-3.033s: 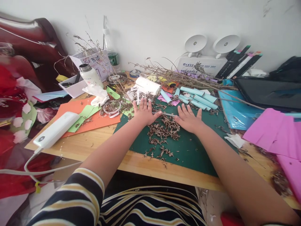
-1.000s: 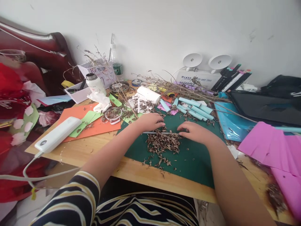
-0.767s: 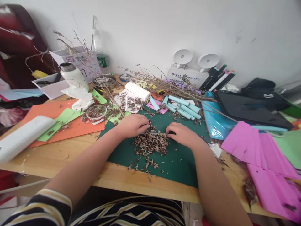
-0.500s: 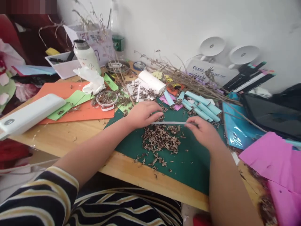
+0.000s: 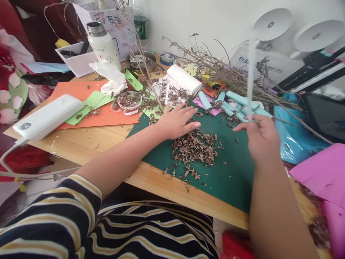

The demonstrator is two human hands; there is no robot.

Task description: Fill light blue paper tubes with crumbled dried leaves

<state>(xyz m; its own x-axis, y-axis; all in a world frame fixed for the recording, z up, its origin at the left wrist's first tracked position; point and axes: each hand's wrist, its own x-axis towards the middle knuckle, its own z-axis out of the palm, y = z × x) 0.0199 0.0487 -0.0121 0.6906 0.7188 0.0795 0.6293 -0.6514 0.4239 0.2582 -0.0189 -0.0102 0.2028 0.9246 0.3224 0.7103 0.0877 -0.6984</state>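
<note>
Strip [image 5: 251, 77] now upright in pinched right hand [image 5: 263, 138]

a wooden table [image 5: 91, 138] bears a green mat [image 5: 229, 180], orange paper [image 5: 107, 114], a blue folder [image 5: 295, 138].

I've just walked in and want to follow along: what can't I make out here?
In the head view:
Pale strip: blurred, its lower end hidden by the right hand.
Dried leaves: partly hidden by the left hand.
Black panel: cut off by the right edge.
White bottle: lettering too small to read.
</note>
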